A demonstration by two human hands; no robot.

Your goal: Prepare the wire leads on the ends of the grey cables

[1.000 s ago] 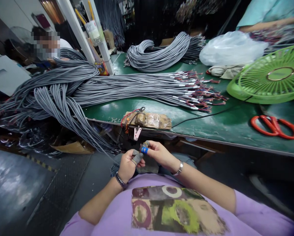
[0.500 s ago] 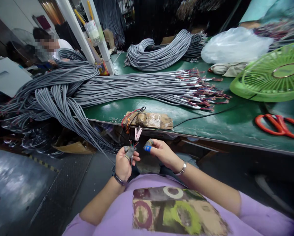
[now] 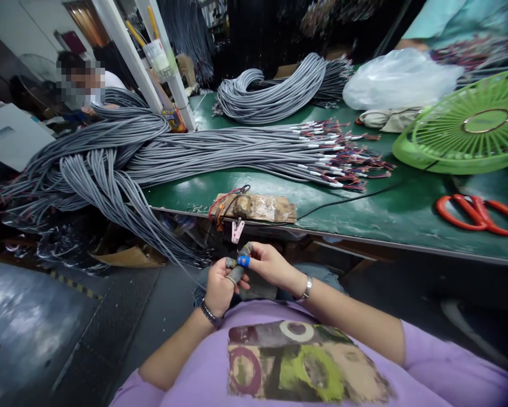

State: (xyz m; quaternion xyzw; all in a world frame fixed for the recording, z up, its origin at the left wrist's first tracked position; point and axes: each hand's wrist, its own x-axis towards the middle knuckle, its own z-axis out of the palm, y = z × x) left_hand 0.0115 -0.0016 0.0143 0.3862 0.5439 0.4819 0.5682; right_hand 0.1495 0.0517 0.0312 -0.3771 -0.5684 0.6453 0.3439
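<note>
Two bare hands are working close together above the lap, just below the near edge of the green tabletop (image 3: 343, 221). The left hand (image 3: 219, 287) is closing thumb and fingers around what appears to be the end of a gray cable (image 3: 190, 276), probably to steady it; the cable is running in from the hanging bundle at the left. The right hand (image 3: 277, 270) is closing to a pinch and meeting the left fingertips, presumably for finer handling; whether any wire is lying within this grip cannot be told. Gray finger covers (image 3: 236, 275) and a blue band (image 3: 244, 261) are wrapping some digits, probably against wear.

The cable is showing a slender, smooth gray sheath; its end is hiding among the fingers. Similar gray cables (image 3: 220, 148) are lying lengthwise on the tabletop, their white-banded ends and reddish, frayed-looking wires (image 3: 356, 169) fanning out to the right, while others (image 3: 105, 181) are draping over the edge, apparently within easy reach. A wooden block (image 3: 279, 208) is resting at the near edge, with a pink clip (image 3: 237, 232) hanging beside it, just above the hands. Red-handled scissors (image 3: 483, 215) and a green fan (image 3: 483, 121) are occupying the right side.
</note>
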